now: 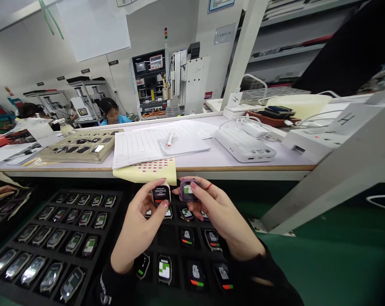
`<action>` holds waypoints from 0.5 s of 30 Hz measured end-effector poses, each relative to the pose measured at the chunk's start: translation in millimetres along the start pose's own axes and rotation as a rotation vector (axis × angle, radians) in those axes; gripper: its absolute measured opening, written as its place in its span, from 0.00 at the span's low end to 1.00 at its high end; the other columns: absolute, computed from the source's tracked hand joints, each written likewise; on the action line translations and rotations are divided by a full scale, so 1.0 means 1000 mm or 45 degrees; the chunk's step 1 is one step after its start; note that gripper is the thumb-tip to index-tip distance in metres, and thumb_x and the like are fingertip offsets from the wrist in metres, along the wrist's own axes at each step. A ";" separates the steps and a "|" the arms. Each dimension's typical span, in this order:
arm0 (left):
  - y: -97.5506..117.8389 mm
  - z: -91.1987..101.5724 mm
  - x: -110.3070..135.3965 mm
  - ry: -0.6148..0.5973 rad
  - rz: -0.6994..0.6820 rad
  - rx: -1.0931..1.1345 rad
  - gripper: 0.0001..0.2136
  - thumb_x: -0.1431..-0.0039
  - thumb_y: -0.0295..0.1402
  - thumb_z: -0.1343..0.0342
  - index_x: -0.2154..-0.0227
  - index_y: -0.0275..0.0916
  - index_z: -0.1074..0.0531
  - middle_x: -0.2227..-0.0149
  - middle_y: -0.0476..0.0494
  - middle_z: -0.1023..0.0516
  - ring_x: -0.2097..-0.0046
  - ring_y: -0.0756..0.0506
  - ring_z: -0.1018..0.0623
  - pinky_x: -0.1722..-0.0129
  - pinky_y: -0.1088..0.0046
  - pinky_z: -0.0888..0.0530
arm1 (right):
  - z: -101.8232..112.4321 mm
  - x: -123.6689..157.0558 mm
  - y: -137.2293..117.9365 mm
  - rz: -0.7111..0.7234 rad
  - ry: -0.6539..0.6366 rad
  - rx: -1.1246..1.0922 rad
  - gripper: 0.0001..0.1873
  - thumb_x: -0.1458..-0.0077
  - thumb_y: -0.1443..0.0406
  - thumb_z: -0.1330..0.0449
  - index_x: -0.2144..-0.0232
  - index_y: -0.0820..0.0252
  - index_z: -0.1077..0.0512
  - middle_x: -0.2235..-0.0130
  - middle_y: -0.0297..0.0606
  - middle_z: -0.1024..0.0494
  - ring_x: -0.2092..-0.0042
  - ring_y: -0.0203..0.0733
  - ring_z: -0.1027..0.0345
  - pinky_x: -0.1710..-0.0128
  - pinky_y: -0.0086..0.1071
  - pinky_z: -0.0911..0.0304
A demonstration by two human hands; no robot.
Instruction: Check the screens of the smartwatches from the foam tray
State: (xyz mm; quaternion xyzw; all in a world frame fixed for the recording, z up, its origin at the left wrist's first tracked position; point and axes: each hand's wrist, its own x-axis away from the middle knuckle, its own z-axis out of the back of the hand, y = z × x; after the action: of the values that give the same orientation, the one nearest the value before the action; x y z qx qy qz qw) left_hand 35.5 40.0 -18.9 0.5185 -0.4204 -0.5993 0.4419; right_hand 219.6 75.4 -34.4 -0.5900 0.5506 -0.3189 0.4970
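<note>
My left hand (141,221) grips a light-framed smartwatch (160,191) whose lit screen carries small white text and a red strip. Beside it, my right hand (219,208) is closed on a purple-framed smartwatch (188,191), the thumb lying over its screen, which glows green and white. Both watches are held up above a black foam tray (173,263). Watches with lit screens lie in that tray's slots, among them one with a green-and-white checked screen (164,269) and one with a red-green bar (196,273). My hands partly hide the tray's far rows.
Another black tray (61,225) full of watches lies at left, with another person's hand (3,193) beyond it. The bench ledge holds papers (141,146), a pen (170,138), a white power bank (245,144) and a beige tray (80,148). A slanting metal post (332,170) stands at right.
</note>
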 end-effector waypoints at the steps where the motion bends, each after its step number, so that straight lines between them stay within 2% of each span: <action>1: 0.000 0.000 0.000 -0.016 -0.001 0.001 0.19 0.38 0.37 0.41 0.44 0.48 0.30 0.48 0.45 0.25 0.48 0.45 0.26 0.53 0.75 0.26 | 0.000 0.000 0.000 -0.003 -0.002 -0.007 0.26 0.45 0.47 0.32 0.53 0.58 0.25 0.62 0.44 0.21 0.76 0.35 0.37 0.84 0.25 0.46; 3: 0.001 -0.001 0.000 -0.041 0.011 0.008 0.19 0.36 0.38 0.42 0.43 0.49 0.30 0.51 0.45 0.24 0.51 0.46 0.25 0.55 0.75 0.26 | 0.000 0.000 0.000 -0.008 -0.010 -0.018 0.26 0.46 0.47 0.32 0.53 0.58 0.25 0.62 0.44 0.21 0.75 0.36 0.36 0.84 0.24 0.46; 6: 0.003 -0.002 0.000 -0.040 0.040 0.028 0.18 0.35 0.40 0.45 0.43 0.48 0.30 0.59 0.45 0.23 0.59 0.48 0.24 0.58 0.75 0.25 | -0.001 0.001 -0.001 -0.013 -0.021 -0.021 0.27 0.46 0.47 0.32 0.53 0.59 0.25 0.62 0.44 0.21 0.75 0.36 0.36 0.84 0.24 0.45; 8: 0.004 -0.002 0.000 -0.027 0.038 0.041 0.18 0.34 0.41 0.46 0.43 0.48 0.29 0.60 0.45 0.23 0.62 0.49 0.25 0.58 0.74 0.24 | 0.000 0.001 -0.002 -0.021 -0.025 -0.014 0.27 0.46 0.46 0.32 0.53 0.58 0.25 0.62 0.43 0.22 0.75 0.36 0.35 0.83 0.24 0.45; 13: 0.000 -0.002 0.000 -0.033 0.019 0.028 0.20 0.37 0.39 0.42 0.42 0.47 0.31 0.50 0.43 0.24 0.50 0.44 0.24 0.52 0.71 0.25 | 0.001 0.001 -0.001 -0.038 -0.023 0.012 0.27 0.45 0.46 0.33 0.52 0.58 0.25 0.62 0.43 0.22 0.74 0.36 0.35 0.83 0.25 0.44; 15: -0.002 -0.003 -0.001 -0.029 0.004 0.012 0.21 0.38 0.37 0.40 0.43 0.48 0.31 0.49 0.43 0.24 0.48 0.43 0.25 0.50 0.71 0.26 | 0.001 0.000 0.000 -0.042 -0.024 0.018 0.27 0.45 0.46 0.33 0.52 0.58 0.25 0.62 0.43 0.22 0.74 0.37 0.35 0.83 0.25 0.44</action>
State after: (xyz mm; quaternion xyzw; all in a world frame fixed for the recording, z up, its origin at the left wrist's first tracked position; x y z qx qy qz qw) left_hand 37.9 41.3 -21.0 0.5131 -0.4289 -0.6024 0.4358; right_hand 220.7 75.3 -34.8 -0.5984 0.5337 -0.3254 0.5012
